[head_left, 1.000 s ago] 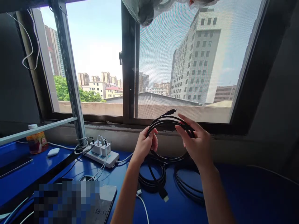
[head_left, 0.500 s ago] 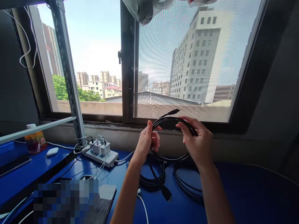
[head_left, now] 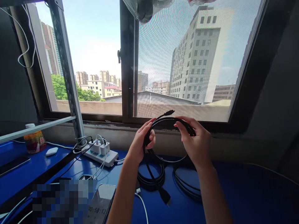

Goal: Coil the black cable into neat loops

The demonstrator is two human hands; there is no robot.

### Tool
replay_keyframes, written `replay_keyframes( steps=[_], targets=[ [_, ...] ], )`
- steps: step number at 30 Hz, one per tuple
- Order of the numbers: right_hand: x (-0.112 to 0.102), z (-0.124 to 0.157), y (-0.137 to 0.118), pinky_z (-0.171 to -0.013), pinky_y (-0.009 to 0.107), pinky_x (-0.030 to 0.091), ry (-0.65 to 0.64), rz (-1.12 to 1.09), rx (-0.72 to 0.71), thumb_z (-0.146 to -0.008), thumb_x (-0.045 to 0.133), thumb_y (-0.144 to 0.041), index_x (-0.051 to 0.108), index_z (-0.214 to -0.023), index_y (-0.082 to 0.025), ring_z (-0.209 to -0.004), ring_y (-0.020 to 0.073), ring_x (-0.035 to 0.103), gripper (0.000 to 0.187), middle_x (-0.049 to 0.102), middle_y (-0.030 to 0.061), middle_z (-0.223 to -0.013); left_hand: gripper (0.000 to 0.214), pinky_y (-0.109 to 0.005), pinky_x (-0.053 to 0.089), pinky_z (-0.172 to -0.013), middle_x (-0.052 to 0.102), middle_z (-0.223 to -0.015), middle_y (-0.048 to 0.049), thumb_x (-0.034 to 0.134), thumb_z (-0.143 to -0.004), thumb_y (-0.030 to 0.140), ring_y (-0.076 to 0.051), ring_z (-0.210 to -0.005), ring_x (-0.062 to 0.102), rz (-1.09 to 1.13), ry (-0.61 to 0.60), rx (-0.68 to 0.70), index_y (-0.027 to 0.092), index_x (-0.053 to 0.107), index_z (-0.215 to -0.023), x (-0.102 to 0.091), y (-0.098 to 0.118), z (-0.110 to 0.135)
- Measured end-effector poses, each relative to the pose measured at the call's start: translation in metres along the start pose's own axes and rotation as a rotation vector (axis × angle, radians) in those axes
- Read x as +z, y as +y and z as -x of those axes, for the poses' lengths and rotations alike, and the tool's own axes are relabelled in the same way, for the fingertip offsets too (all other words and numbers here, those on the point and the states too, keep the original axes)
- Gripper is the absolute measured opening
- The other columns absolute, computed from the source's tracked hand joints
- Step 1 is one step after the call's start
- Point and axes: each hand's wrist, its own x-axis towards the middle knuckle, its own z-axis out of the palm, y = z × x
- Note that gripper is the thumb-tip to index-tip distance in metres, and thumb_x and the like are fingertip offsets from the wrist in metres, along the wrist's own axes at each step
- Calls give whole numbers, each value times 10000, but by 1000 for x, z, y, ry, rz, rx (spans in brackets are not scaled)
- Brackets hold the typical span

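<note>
I hold a coiled black cable [head_left: 168, 120] up in front of the window sill. My left hand [head_left: 142, 141] is closed round the coil's left side. My right hand [head_left: 195, 141] pinches the coil's upper right part. One plug end [head_left: 169, 112] sticks up above the loop. The other end hangs down, and its connector [head_left: 164, 196] dangles just over the blue table [head_left: 233, 199]. Two more coiled black cables [head_left: 151, 180] [head_left: 187, 185] lie on the table below my hands.
A white power strip [head_left: 100, 153] with chargers and white leads sits at the left. A phone [head_left: 100, 203] lies near the front edge, beside a blurred patch. A bottle [head_left: 34, 140] and a white mouse [head_left: 51, 151] rest on the far-left surface.
My left hand has shifted its hold a little lower on the coil. The hanging connector has swung slightly. The view has drifted a bit to the right.
</note>
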Motion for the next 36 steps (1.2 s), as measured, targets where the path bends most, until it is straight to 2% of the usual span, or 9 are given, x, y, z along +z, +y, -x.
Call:
replay_keyframes(
  steps=[4, 7, 10, 12, 15, 17, 22, 27, 36],
  targets=[
    [2, 0, 4, -752, 286, 549, 67, 95, -166, -909, 593, -373, 705, -900, -204, -839, 170, 648, 203, 668, 47, -875, 581, -160, 108, -345, 397, -441, 119, 768, -617, 465, -28, -326, 281, -40, -6, 23, 156, 586, -1074, -1, 0, 0],
    [3, 0, 5, -757, 292, 549, 110, 139, -182, -906, 597, -400, 702, -938, -211, -929, 180, 629, 219, 643, 64, -962, 454, -162, 97, -339, 323, -399, 120, 750, -617, 549, -21, -314, 248, -101, 9, 16, 169, 544, -755, 1, -1, 1],
    [5, 1, 6, -798, 323, 546, 117, 142, -169, -913, 567, -459, 703, -967, -205, -966, 198, 624, 293, 642, 79, -988, 568, -164, 82, -331, 268, -372, 126, 740, -568, 666, -11, -306, 202, -175, 35, 27, 191, 432, -614, 7, -1, 4],
    [6, 2, 6, -743, 314, 553, 74, 115, -118, -919, 532, -507, 711, -959, -197, -837, 181, 641, 361, 653, 77, -945, 590, -164, 76, -328, 251, -373, 135, 753, -521, 692, -6, -314, 171, -224, 59, 56, 178, 493, -643, 11, 0, 5],
    [8, 4, 9, -497, 258, 497, 5, 54, 26, -891, 503, -609, 725, -936, -176, -531, 117, 554, 489, 651, 67, -847, 607, -169, 79, -324, 229, -373, 140, 789, -454, 679, -2, -331, 142, -262, 130, 113, 154, 563, -658, 15, 1, 5],
    [11, 5, 10, -417, 245, 442, -13, 39, 74, -859, 490, -677, 733, -910, -164, -480, 108, 520, 570, 645, 74, -825, 609, -175, 82, -325, 229, -363, 137, 800, -418, 675, -2, -337, 136, -266, 186, 140, 150, 573, -627, 15, 2, 5],
    [14, 4, 5, -489, 264, 491, 9, 51, 101, -748, 564, -756, 750, -866, -163, -528, 133, 577, 632, 655, 81, -799, 601, -182, 88, -338, 261, -359, 121, 813, -373, 665, -3, -351, 155, -262, 291, 204, 155, 557, -559, 13, 5, 4],
    [10, 1, -6, -500, 256, 461, 77, 101, 171, -638, 602, -818, 743, -697, -175, -577, 170, 607, 661, 671, 83, -697, 561, -184, 94, -352, 265, -369, 117, 817, -409, 641, -8, -365, 158, -273, 292, 243, 156, 587, -573, 9, 10, 6],
    [12, 2, -15, -541, 280, 408, -70, 36, 415, -575, 622, -764, 692, -583, -191, -534, 193, 604, 577, 646, 55, -556, 460, -197, 122, -369, 258, -383, 106, 808, -516, 570, -21, -379, 202, -346, 382, 405, 142, 687, -632, 6, 8, 7]
  ],
)
